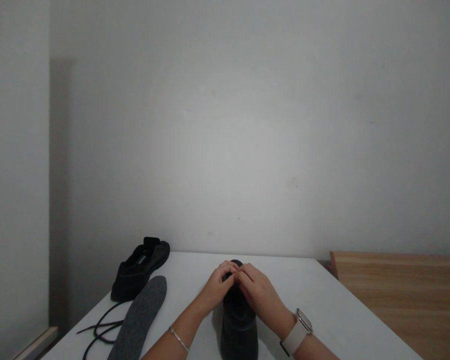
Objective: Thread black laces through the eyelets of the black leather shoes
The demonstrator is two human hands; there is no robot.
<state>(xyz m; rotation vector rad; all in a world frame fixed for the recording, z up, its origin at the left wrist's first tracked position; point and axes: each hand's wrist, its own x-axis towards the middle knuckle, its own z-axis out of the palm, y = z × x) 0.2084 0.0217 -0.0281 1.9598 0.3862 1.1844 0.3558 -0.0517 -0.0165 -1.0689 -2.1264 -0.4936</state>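
Observation:
A black shoe (240, 325) stands on the white table with its heel towards me and its toe pointing away. Over its upper front part, my left hand (219, 287) is closed on the shoe from the left side, thumb and fingers bent inward. Meeting it from the right, my right hand (258, 292) is closed too, its fingers curled down onto the same part of the shoe. The fingertips of both hands nearly touch. Whether a lace or another small thing lies between them is hidden.
At the left edge of the white table (292, 280) lies a second black shoe (131, 277). Nearer me are a grey insole (140, 320) and a loose black shoelace (101, 332). A wooden panel (397, 295) stands at right, a grey wall (225, 125) behind.

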